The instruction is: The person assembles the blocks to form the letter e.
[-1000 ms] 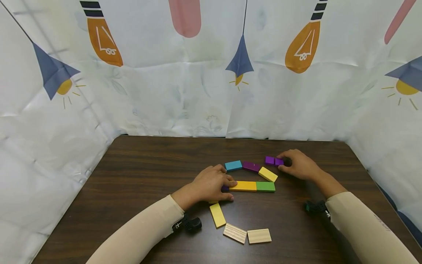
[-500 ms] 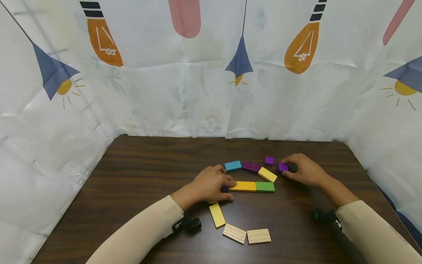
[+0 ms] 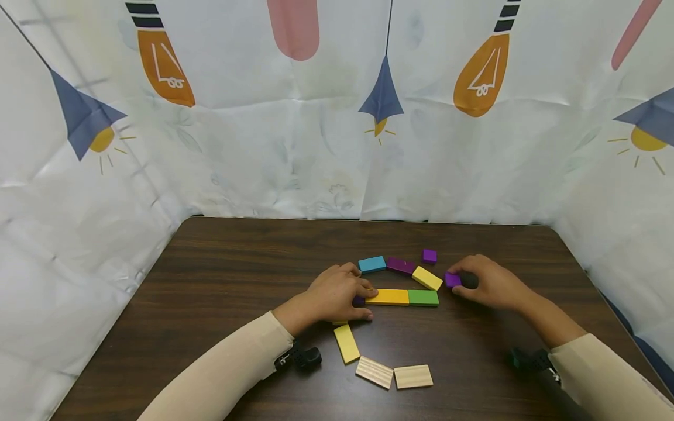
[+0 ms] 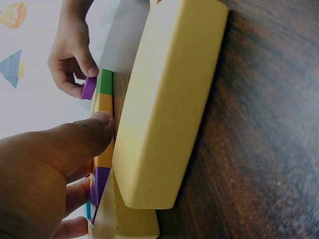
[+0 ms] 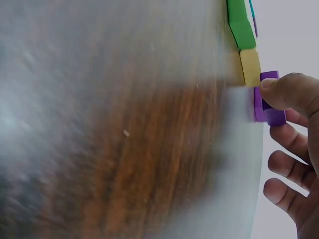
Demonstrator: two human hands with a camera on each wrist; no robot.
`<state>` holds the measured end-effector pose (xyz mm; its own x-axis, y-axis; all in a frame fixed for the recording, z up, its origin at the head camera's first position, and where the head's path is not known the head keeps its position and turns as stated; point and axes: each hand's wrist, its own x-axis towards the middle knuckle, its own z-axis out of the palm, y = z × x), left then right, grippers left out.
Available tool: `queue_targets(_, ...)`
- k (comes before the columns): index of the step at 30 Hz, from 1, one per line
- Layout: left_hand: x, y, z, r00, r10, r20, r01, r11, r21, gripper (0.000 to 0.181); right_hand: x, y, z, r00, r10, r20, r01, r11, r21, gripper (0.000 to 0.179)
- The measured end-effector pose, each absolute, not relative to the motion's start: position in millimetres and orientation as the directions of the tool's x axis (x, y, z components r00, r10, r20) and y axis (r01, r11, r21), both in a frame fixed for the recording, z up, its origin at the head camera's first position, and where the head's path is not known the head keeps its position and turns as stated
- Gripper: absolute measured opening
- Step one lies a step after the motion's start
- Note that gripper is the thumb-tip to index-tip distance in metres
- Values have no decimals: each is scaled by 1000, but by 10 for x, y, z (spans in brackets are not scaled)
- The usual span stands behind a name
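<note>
My right hand [image 3: 492, 282] pinches a small purple cube [image 3: 452, 279] between thumb and forefinger, just right of a tilted pale-yellow block [image 3: 427, 278]. In the right wrist view the same purple cube [image 5: 275, 117] shows under the thumb, the other fingers loosely bent. My left hand [image 3: 334, 294] rests over the left end of a straight row, its forefinger on the orange-yellow block [image 3: 392, 297] and its thumb spread toward me. A purple block [image 4: 101, 181] of that row is partly covered by the left hand. A green block [image 3: 423, 298] forms the row's right end.
Behind the row, a blue block [image 3: 372, 264] and a dark purple block [image 3: 401, 266] form a curve. Another purple cube [image 3: 429, 256] lies beyond. Nearer me are a yellow block [image 3: 347, 344] and two plain wooden blocks [image 3: 375, 372] on the brown table [image 3: 237, 257].
The right hand has drawn one purple cube away from the other, moving it right and toward me, beside the tilted yellow block. The left hand stays in place.
</note>
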<state>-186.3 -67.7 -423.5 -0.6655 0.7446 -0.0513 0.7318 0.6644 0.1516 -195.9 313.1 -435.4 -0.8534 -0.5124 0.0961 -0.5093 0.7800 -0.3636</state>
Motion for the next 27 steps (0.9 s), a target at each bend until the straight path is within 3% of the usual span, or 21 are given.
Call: queue_targets(27,-1867,-688,-4232,-670,741,-58,727,669,156,53,-1572,2925,-4302,-749,-648,138,-650,677,-344,38)
